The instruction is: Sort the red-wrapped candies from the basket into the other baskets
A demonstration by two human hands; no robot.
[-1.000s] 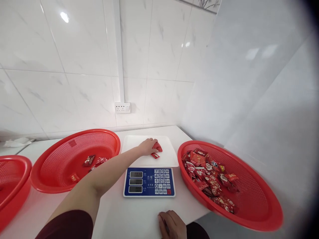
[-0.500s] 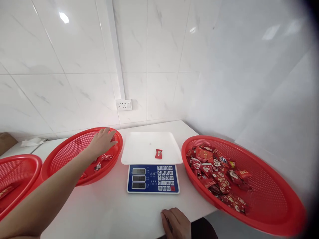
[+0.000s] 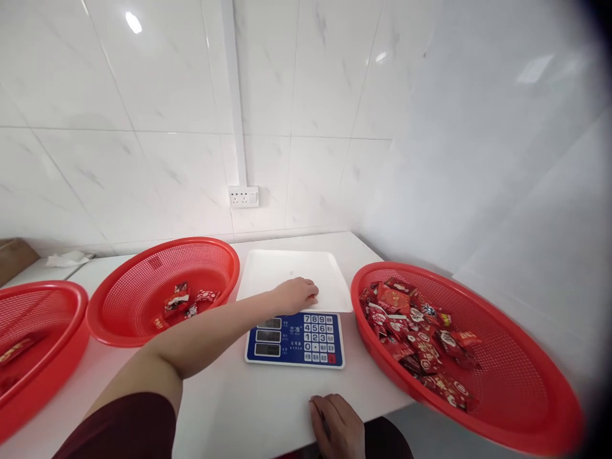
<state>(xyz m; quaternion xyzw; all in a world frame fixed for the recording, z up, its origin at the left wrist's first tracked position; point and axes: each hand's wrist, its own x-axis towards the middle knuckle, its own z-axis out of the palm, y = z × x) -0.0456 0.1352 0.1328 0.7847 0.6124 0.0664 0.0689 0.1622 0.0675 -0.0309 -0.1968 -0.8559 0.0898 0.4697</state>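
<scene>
Far left: a brown box (image 3: 16,260) and crumpled white paper (image 3: 69,259) by the wall. Next, the left basket (image 3: 36,306), cut off by the frame, with a red packet (image 3: 16,349) lying inside. Beside it, the middle basket (image 3: 131,284) holds a few wrapped packets (image 3: 176,301), gathered low on the near side, perhaps because the floor slopes that way.

The left arm reaches across in front of the middle basket to the scale (image 3: 295,340). The left hand (image 3: 296,295) is over the near part of the white pan (image 3: 268,271), fingers curled downward. A sliver of red (image 3: 313,298) shows at the fingertips; cannot tell whether they grip it or what it is. The scale sits between baskets, likely to keep both sides within reach; keypad (image 3: 320,340) and displays (image 3: 268,350) face the person, presumably for easy reading.

Right hand (image 3: 337,424) rests at the near table edge, fingers loosely bent, nothing visible in it; how far closed, cannot tell. Probably just steadying.

Far right: the right basket (image 3: 521,370) overhangs the table (image 3: 229,408); its many red packets (image 3: 421,338) lie heaped toward the scale side.
</scene>
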